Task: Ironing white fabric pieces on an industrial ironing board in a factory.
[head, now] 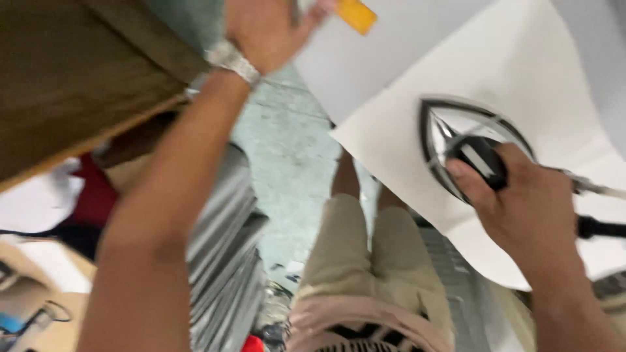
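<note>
Two hands are ours: our right hand [528, 195] is closed around the black handle of one iron [466, 146], which sits on one cream sheet of cloth [521, 72] on the bench. Our left hand [267, 26], with a metal watch [231, 62] at the wrist, reaches up toward one orange rectangular tag [355, 14]; its grip we cannot tell. Below lies a pale green floor [287, 150], and a stack of grey sheets [225, 261] stands at left.

A white cloth [521, 85] lies spread on the ironing table [606, 45]. An iron [466, 146] sits on the cloth, right under the right hand's fingers [473, 186].
</note>
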